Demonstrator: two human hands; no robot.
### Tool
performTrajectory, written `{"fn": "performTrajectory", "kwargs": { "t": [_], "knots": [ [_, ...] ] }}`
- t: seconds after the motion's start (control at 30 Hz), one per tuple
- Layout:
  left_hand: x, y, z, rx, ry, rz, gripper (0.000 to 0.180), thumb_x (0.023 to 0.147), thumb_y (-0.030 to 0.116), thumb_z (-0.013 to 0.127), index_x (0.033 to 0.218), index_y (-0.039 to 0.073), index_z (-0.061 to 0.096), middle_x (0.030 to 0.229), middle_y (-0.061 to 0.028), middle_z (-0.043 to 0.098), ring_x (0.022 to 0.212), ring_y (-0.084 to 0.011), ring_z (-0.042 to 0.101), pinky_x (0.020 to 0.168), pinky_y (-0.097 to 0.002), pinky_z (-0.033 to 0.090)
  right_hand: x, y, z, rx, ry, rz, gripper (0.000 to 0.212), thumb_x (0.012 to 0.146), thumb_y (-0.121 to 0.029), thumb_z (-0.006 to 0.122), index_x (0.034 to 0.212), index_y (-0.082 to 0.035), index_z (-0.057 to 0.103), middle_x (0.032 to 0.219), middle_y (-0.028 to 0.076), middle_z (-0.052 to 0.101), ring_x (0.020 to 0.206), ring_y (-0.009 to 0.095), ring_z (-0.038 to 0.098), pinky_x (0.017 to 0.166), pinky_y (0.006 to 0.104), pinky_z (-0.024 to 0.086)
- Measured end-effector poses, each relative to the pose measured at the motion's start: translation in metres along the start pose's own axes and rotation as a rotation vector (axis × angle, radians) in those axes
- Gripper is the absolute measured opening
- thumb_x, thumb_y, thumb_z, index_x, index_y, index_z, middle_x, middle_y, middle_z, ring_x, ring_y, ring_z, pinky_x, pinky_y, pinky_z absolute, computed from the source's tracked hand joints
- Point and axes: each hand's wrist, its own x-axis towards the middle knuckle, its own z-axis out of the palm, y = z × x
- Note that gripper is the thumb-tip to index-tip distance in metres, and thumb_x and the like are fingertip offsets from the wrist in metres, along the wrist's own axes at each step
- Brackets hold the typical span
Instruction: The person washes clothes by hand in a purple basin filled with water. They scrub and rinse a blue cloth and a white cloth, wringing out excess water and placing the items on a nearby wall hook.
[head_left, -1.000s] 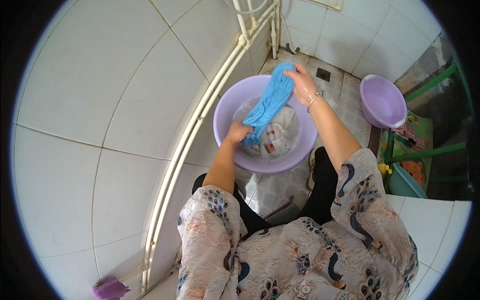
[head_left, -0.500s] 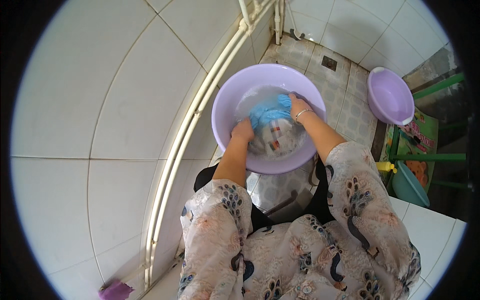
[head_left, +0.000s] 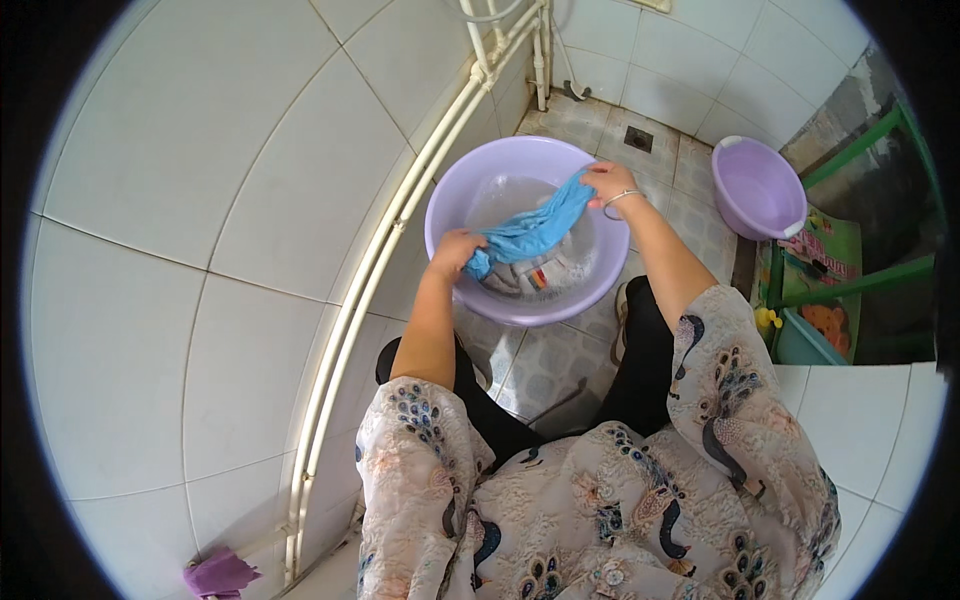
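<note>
A wet blue cloth garment (head_left: 535, 232) stretches between my two hands above a large purple basin (head_left: 450, 180). My left hand (head_left: 458, 252) is closed on its bunched lower end, near the basin's left side. Higher up, at the far right rim, my right hand (head_left: 607, 184) pinches the other end; a bracelet circles that wrist. Below the garment, sudsy water (head_left: 500, 200) holds a whitish cloth (head_left: 530, 278) with coloured patches, partly hidden by the blue one.
White pipes (head_left: 400, 215) run along the tiled wall on my left. A smaller purple basin (head_left: 760, 190) stands at the right by a green metal frame (head_left: 860, 282). Below it are a teal basin (head_left: 805, 342) and a yellow nozzle (head_left: 767, 318). A floor drain (head_left: 638, 139) lies beyond.
Both hands have risen out of the water and moved apart. The blue garment, bunched in the water before, now hangs lifted and stretched between them.
</note>
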Motion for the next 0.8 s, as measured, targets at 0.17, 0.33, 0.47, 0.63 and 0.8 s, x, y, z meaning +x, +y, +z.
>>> {"fn": "performTrajectory", "kwargs": {
  "t": [0.17, 0.33, 0.47, 0.63, 0.8],
  "knots": [
    [0.013, -0.015, -0.015, -0.178, 0.062, -0.146, 0.021, 0.075, 0.009, 0.056, 0.093, -0.001, 0.059, 0.080, -0.0088, 0.062, 0.066, -0.0206, 0.060, 0.056, -0.0344, 0.050, -0.009, 0.008, -0.003, 0.165, 0.030, 0.007, 0.032, 0.072, -0.011, 0.066, 0.100, 0.003, 0.061, 0.087, 0.012, 0.062, 0.063, 0.021, 0.062, 0.050, 0.0289, 0.054],
    [-0.010, 0.014, 0.019, -0.343, 0.070, -0.098, 0.034, 0.078, 0.004, 0.052, 0.112, 0.003, 0.052, 0.089, -0.0108, 0.060, 0.076, -0.0212, 0.059, 0.058, -0.0377, 0.050, 0.014, 0.035, 0.000, 0.078, 0.049, -0.122, 0.031, 0.071, -0.011, 0.067, 0.099, 0.000, 0.061, 0.088, 0.011, 0.063, 0.071, 0.019, 0.062, 0.054, 0.0293, 0.053],
    [0.003, 0.012, 0.038, -0.437, 0.191, -0.130, 0.041, 0.080, 0.003, 0.051, 0.120, 0.005, 0.047, 0.095, -0.0134, 0.058, 0.079, -0.0226, 0.059, 0.058, -0.0396, 0.050, 0.028, 0.047, 0.016, -0.232, 0.251, -0.338, 0.031, 0.070, -0.014, 0.068, 0.099, -0.003, 0.062, 0.090, 0.013, 0.064, 0.083, 0.024, 0.062, 0.068, 0.0334, 0.051],
    [0.033, -0.020, 0.033, -0.167, 0.046, -0.246, 0.038, 0.084, 0.009, 0.050, 0.122, 0.005, 0.048, 0.106, -0.0142, 0.056, 0.088, -0.0238, 0.059, 0.065, -0.0419, 0.049, 0.029, 0.056, 0.023, -0.382, 0.336, -0.328, 0.031, 0.069, -0.020, 0.069, 0.096, -0.004, 0.062, 0.093, 0.016, 0.063, 0.086, 0.030, 0.061, 0.079, 0.0348, 0.047],
    [0.045, -0.034, 0.019, -0.335, 0.055, -0.375, 0.047, 0.093, 0.038, 0.039, 0.118, 0.000, 0.049, 0.110, -0.0130, 0.057, 0.099, -0.0255, 0.058, 0.079, -0.0455, 0.049, -0.005, 0.026, 0.058, -0.178, -0.106, -0.195, 0.032, 0.077, -0.025, 0.066, 0.100, -0.003, 0.059, 0.083, 0.012, 0.063, 0.068, 0.021, 0.062, 0.060, 0.0315, 0.050]
  ]
}}
